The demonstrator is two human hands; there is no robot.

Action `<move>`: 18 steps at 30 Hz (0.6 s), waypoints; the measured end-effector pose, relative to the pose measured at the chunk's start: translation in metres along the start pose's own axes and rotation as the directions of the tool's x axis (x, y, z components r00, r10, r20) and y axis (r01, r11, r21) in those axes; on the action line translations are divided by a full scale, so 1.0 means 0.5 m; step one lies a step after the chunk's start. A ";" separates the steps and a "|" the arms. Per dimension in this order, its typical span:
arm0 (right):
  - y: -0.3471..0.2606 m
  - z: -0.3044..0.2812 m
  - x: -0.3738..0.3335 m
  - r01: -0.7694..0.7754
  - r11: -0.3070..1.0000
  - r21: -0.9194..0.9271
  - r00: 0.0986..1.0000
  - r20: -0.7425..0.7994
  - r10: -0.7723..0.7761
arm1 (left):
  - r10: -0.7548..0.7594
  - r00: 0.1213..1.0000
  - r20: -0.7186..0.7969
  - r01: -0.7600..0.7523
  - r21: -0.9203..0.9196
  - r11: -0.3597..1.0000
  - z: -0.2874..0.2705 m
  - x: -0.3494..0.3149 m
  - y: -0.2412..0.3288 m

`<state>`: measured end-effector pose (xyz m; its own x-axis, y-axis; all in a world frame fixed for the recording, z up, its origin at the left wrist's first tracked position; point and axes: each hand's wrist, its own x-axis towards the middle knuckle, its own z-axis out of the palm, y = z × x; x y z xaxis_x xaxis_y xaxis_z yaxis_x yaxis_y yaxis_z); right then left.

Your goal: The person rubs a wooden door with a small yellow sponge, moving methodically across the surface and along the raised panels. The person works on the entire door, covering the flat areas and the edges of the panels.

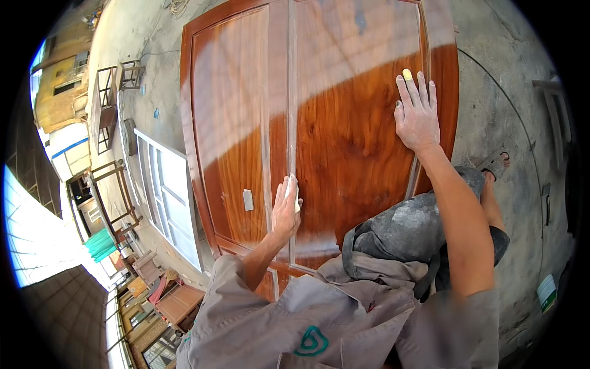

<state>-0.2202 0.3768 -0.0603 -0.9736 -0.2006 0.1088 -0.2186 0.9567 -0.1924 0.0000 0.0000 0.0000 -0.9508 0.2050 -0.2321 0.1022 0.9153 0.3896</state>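
Note:
A large reddish-brown wooden panel door (356,135) lies before me, its varnished face glossy and reflecting light. My right hand (418,117) rests flat on the right panel near its outer moulding, fingers stretched forward, with pale dust on the skin and a yellow covering on one fingertip. Lower down, my left hand (286,212) is at the moulding left of that panel. Its fingers are closed on a small pale folded pad (298,205), possibly sandpaper, mostly hidden by the hand. A light grey rectangular piece (248,200) lies on the left panel beside this hand.
On the left, a white panelled frame (167,194) lies near the door, with metal stands (117,194) beyond it. Along the concrete floor at right runs a dark cable (501,83). A sandalled foot (496,165) is beside the door's right edge.

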 end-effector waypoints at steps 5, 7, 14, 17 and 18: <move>0.018 -0.005 0.037 0.034 0.999 -0.004 0.997 -0.066 -0.034 | 0.130 0.969 -0.210 -0.131 0.008 0.991 -0.015 0.245 0.009; 0.012 -0.003 0.043 0.023 1.000 0.019 0.997 -0.067 -0.022 | 0.167 0.964 -0.208 -0.165 0.028 0.986 -0.031 0.313 -0.011; 0.014 -0.020 0.022 0.012 0.997 0.076 1.000 -0.017 -0.011 | 0.182 0.953 -0.241 -0.184 0.017 0.983 -0.030 0.374 -0.021; 0.011 -0.020 0.031 0.012 0.997 0.073 1.000 -0.010 -0.011 | 0.243 0.907 -0.343 -0.264 -0.016 0.964 -0.057 0.635 -0.041; 0.008 -0.019 0.025 0.014 0.997 0.080 1.000 -0.003 -0.014 | 0.256 0.899 -0.355 -0.274 -0.001 0.962 -0.069 0.715 -0.041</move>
<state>-0.2327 0.3803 -0.0502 -0.9703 -0.2129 0.1144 -0.2366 0.9338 -0.2684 -0.3519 0.0428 -0.0603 -0.9326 0.2954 0.2072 0.3585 0.8238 0.4391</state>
